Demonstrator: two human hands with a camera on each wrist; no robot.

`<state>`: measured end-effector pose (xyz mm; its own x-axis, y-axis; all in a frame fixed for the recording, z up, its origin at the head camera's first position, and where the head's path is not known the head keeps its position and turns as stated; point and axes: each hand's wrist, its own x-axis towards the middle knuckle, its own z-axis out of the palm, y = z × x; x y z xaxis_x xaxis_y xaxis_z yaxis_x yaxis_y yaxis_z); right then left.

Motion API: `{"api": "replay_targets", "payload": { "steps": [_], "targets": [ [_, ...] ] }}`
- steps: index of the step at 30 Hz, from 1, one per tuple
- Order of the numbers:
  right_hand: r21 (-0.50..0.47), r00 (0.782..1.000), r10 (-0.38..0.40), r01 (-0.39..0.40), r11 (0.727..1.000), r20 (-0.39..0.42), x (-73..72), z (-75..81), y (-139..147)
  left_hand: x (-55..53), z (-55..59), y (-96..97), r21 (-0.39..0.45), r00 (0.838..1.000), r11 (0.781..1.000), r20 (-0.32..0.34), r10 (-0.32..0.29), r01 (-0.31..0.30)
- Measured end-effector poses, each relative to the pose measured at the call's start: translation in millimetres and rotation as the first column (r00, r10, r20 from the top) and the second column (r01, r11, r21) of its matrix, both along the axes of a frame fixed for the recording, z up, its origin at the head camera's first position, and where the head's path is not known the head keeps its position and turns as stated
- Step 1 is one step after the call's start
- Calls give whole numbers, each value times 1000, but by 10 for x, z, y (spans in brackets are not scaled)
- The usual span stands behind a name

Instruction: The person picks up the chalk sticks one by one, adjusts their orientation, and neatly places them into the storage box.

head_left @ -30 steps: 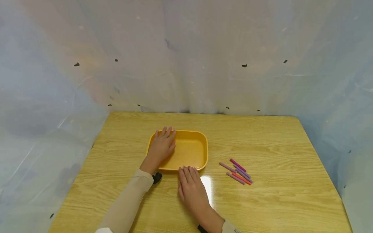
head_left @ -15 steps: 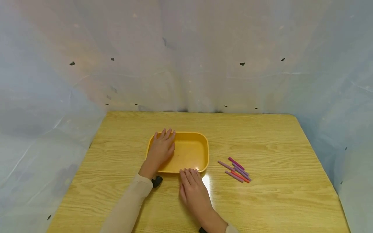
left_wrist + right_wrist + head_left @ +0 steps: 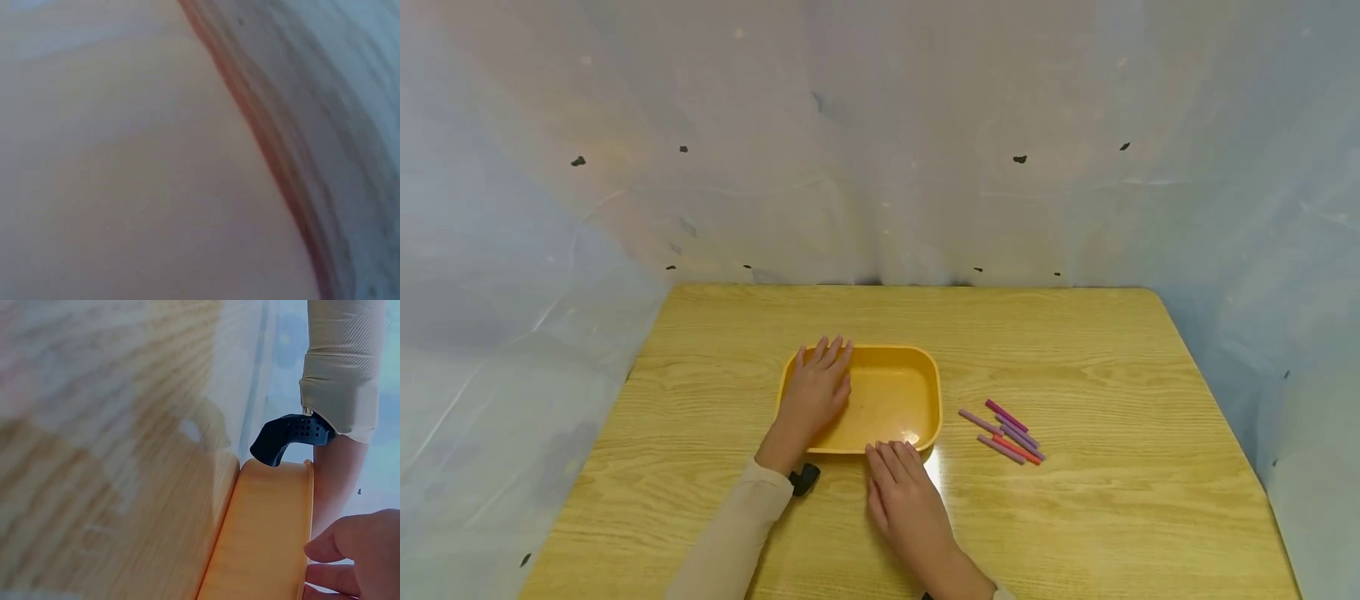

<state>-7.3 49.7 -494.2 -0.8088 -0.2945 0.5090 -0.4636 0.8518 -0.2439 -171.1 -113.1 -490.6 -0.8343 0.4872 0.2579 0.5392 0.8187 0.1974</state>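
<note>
A shallow yellow plastic tray (image 3: 887,400) lies in the middle of the table in the head view. Over its left part reaches my left hand (image 3: 812,396), with spread fingers extended to the far rim. My right hand (image 3: 910,496) is at the near side, its fairly straight fingertips against the near rim. In the right wrist view, the right hand (image 3: 362,550) touches the rim above the tray's outer wall (image 3: 262,531). The left wrist view is too blurred and close to tell objects apart. What the left palm touches is hidden.
Several thin purple, magenta and red sticks (image 3: 1007,435) lie in a loose pile right of the tray. The wood-grain table (image 3: 1112,375) extends around it. Pale plastic sheeting (image 3: 880,150) hangs behind and at both sides. A black wrist device (image 3: 805,480) sits on the left wrist.
The tray has slid a little towards me and slightly right relative to the sticks, both hands moving with it. The head view has shifted slightly. The sticks lie in the same arrangement.
</note>
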Motion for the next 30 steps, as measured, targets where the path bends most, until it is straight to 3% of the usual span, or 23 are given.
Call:
{"api": "replay_targets", "payload": {
  "steps": [11, 20, 30],
  "targets": [
    [-16, 999, 19, -19, 1000, 49, 46, 3, 33, 58, 12, -22, 21, 1000, 1000, 10, 5, -5],
    [-23, 996, 4, -2, 1000, 88, 37, 55, 61, 12, -6, 29, 26, 999, 1000, 53, -5, 4],
    [-43, 998, 44, -42, 998, 49, 99, 13, 45, 73, 7, -11, 34, 998, 999, 67, -7, 5]
  ]
}}
